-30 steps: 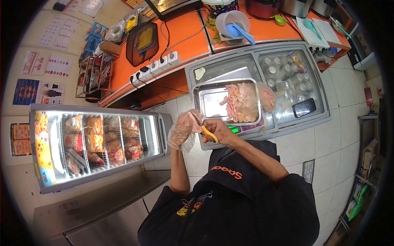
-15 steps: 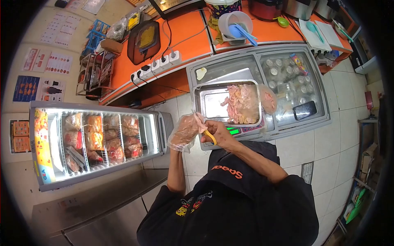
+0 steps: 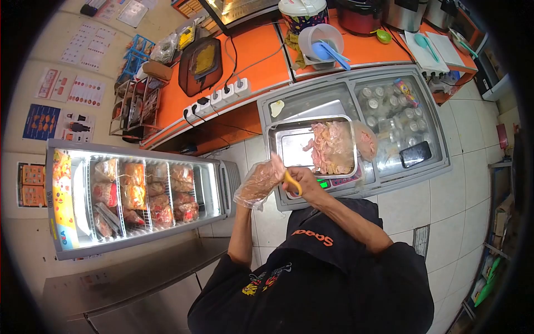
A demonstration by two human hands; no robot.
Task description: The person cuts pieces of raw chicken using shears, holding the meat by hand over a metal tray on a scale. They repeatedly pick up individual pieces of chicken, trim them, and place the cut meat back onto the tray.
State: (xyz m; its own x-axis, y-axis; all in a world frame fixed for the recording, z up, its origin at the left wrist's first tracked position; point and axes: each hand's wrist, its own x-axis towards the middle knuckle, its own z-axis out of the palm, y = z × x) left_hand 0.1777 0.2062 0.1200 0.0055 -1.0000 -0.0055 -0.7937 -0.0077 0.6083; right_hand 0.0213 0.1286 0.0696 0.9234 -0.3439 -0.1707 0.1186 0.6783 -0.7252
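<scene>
My left hand, inside a clear plastic glove, grips a pale pink strip of meat that sticks up from its fingers. Beside it, my right hand is closed on the yellow handles of scissors; the blades are hard to make out against the meat. Just beyond my hands, a metal tray holds a heap of pink meat strips on its right side. Under the tray's near edge shows a scale with a green display. A bag of pinkish meat lies against the tray's right side.
The tray and a phone rest on a glass-topped chest freezer with cans inside. Behind it, an orange counter carries a tub with blue utensils and a power strip. A lit fridge stands at left.
The view has shifted slightly, moving most things a little right and down. Both hands remain close together, still holding the meat and the scissors.
</scene>
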